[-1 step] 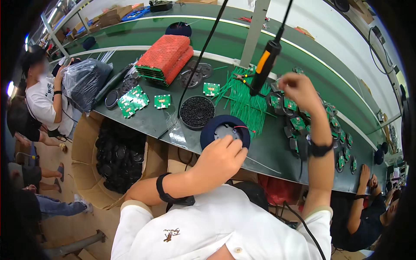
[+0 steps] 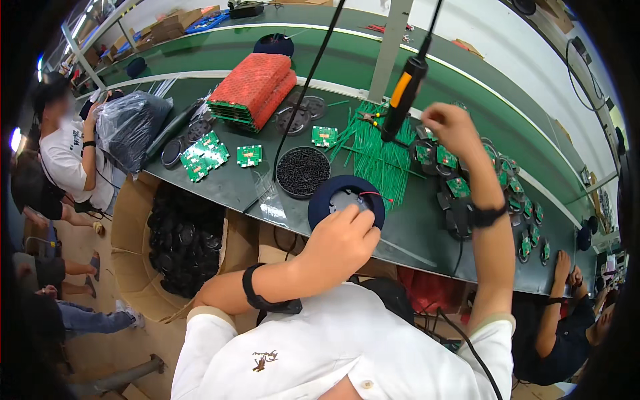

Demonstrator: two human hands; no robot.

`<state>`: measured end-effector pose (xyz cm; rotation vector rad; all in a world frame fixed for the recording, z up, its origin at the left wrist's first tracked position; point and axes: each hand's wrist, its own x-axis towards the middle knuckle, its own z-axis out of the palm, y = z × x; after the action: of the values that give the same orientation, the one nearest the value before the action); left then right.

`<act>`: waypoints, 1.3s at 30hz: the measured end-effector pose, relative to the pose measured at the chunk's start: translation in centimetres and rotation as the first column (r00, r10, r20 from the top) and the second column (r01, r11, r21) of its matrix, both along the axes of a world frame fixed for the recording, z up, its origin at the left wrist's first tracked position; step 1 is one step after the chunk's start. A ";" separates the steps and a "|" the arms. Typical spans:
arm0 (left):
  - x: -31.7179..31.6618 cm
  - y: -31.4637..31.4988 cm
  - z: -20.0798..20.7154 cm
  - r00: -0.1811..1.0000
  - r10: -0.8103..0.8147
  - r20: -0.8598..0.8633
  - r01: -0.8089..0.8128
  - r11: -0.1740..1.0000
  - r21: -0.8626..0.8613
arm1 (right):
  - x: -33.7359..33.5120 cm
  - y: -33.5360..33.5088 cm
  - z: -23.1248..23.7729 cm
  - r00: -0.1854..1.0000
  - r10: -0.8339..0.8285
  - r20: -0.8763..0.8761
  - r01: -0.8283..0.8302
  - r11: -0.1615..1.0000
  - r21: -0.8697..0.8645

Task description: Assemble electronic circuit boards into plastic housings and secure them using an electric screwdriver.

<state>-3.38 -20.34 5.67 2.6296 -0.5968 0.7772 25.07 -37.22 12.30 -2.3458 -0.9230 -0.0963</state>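
Observation:
My left hand (image 2: 343, 243) is closed over the near side of a dark blue round housing (image 2: 320, 203). Its bent fingers reach into the grey middle, and whatever they pinch is hidden. A thin red wire (image 2: 373, 194) sticks out of the housing at the right. My right hand (image 2: 455, 130) is raised with curled fingers, just right of a hanging black and orange electric screwdriver (image 2: 403, 97), apart from it. Whether anything small sits in those fingers does not show. Beside the housing stands a round dish of small black screws (image 2: 303, 172).
Green cable ties (image 2: 380, 157) and pliers (image 2: 373, 120) lie behind the housing. Round parts with green circuit boards (image 2: 459, 189) crowd the right. Boards stacked with red wrap (image 2: 250, 90) stand at the back left. A carton of black parts (image 2: 137, 247) is below. Other people sit at both sides.
My right hand has dropped slightly and shifted left. The hanging screwdriver has swung a little to the left. My left hand stays on the housing.

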 end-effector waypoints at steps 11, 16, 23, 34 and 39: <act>4.3 1.1 1.7 0.962 -0.082 -0.259 0.014 0.967 -0.254 | 7.6 6.5 -9.3 0.945 0.032 0.326 0.048 0.971 -0.235; 4.8 2.4 2.5 0.870 -0.306 -0.387 0.255 0.950 -0.179 | 6.8 -0.9 -2.9 0.985 0.026 -0.171 0.105 0.694 0.712; 6.8 0.5 1.9 0.904 -0.241 -0.353 0.110 0.929 -0.353 | -6.1 -11.6 0.6 0.893 0.376 -0.247 0.094 0.382 0.919; 10.2 0.2 2.2 0.865 -0.158 -0.476 -0.047 0.919 -0.391 | -19.5 -12.4 -4.5 0.715 0.351 -0.605 0.102 0.803 0.587; 10.3 1.0 1.6 0.744 -0.248 -0.621 -0.189 0.813 -0.551 | -19.8 -8.6 -8.1 0.869 0.195 -0.455 -0.040 0.944 0.328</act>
<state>6.97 -19.31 7.29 2.0676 -0.1383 -0.0681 5.27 -45.80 4.19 -1.8845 -0.7340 0.3603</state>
